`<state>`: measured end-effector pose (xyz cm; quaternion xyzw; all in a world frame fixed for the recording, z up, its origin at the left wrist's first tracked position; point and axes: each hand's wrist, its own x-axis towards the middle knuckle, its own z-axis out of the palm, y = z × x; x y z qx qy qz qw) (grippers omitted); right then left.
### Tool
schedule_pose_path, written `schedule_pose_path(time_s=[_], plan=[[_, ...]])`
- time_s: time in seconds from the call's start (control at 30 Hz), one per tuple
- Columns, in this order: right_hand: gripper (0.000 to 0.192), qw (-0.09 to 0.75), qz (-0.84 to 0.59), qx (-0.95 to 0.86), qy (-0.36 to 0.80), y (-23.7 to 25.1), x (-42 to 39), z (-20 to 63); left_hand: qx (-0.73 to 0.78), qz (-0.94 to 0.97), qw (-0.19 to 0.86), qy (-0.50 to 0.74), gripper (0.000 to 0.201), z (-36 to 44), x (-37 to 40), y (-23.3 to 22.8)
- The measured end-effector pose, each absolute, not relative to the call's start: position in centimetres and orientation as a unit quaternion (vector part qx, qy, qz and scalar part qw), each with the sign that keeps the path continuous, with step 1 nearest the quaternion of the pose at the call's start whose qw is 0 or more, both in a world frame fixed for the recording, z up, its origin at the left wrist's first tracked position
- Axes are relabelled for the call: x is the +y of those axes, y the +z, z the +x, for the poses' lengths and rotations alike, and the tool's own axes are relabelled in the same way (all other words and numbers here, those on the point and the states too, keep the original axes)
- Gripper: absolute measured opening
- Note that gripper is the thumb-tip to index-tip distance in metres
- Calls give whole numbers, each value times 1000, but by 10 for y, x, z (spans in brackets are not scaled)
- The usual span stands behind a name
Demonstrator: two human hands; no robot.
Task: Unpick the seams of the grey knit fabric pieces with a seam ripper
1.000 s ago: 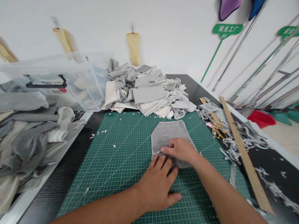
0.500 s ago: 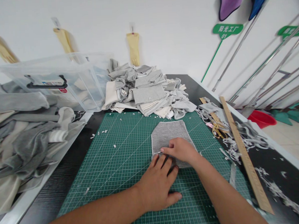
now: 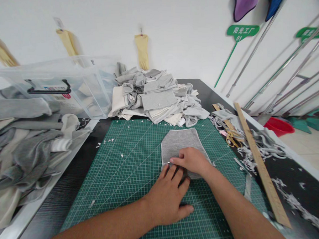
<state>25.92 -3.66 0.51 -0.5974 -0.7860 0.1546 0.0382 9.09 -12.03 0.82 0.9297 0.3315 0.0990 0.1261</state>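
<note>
Head view: we judge the cloth (image 3: 180, 141) light, floppy.
Edge (image 3: 161, 146): best hold.
Left hand (image 3: 167, 201): grip spread, touching cloth.
Right hand (image 3: 193, 161): grip curled, contents unclear.

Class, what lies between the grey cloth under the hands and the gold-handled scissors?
In the head view, green gridded cutting mat separates the grey cloth from the gold-handled scissors.

The flat grey cloth piece (image 3: 180, 141) is mottled, with a paler edge. The green rectangular cutting mat (image 3: 109, 182) bears a white grid. The heaped fabric pieces (image 3: 158, 99) mix greys and cream; the long wooden ruler (image 3: 261, 167) is tan.
</note>
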Motion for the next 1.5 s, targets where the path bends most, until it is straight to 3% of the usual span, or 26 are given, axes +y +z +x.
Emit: schedule_pose_path(time_s=[1.1, 1.5], plan=[[47, 10, -619, -776, 123, 8, -36, 250, 329, 930, 125, 105, 69, 92, -119, 6], [54, 53, -611, -771, 168, 4, -35, 257, 332, 931, 118, 95, 68, 91, -120, 8]])
